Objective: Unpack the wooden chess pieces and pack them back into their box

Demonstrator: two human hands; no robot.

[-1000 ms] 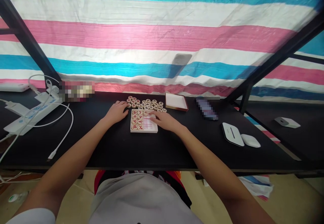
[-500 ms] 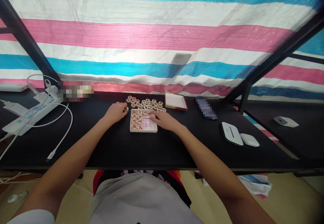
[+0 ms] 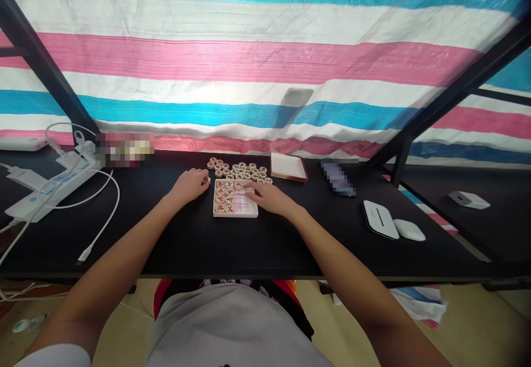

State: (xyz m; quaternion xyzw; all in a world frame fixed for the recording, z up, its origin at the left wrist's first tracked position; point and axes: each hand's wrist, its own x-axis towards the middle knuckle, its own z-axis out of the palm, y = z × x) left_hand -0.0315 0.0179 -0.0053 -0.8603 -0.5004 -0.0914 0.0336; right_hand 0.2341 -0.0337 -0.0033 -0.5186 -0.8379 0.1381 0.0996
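As left hand (image 3: 189, 184) pinches piece (image 3: 206, 179), tray (image 3: 243, 209) beside, right hand (image 3: 269, 198) atop.

**Blurred, covered and cut off**

Two pixelated patches mask things on the black table (image 3: 199, 245): the left patch (image 3: 124, 148) and the right patch (image 3: 338, 177). The marks on the round pieces (image 3: 240, 170) are too small to read. The right hand (image 3: 269, 198) covers part of the tray (image 3: 234, 213). The left hand (image 3: 188, 184) curls, hiding its grip. The power strip (image 3: 50, 187) runs off the left edge.
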